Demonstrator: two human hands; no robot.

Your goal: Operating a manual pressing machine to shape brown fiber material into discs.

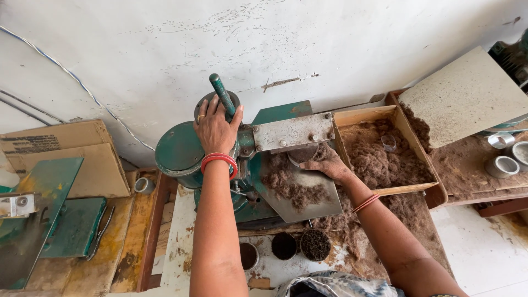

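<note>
Green metal fills the middle of the view: a hand-worked machine (220, 165) stands on the bench (181, 242), and both bare arms reach forward over it. The left hand (215, 131) is stretched straight out, palm down, red bangles at the wrist, its grip closed around the foot of the green lever (223, 94), which tilts up and away toward the white wall (330, 38). The right hand (330, 164) comes in from the lower right, wrist bent inward, fingers spread and lying flat on brown fibre (291, 187) heaped on the machine's sloping steel chute (324, 201); that grip is open, pressing rather than clasping, though whether the fingertips pinch any fibre under the steel plate (291, 132) is hard to tell. Just beside that hand, to its right, a wooden tray (410, 129) holds more loose fibre (379, 157). Below the chute three small round cups (283, 246) sit in a row. A cardboard box (66, 157) lies at the far left.
</note>
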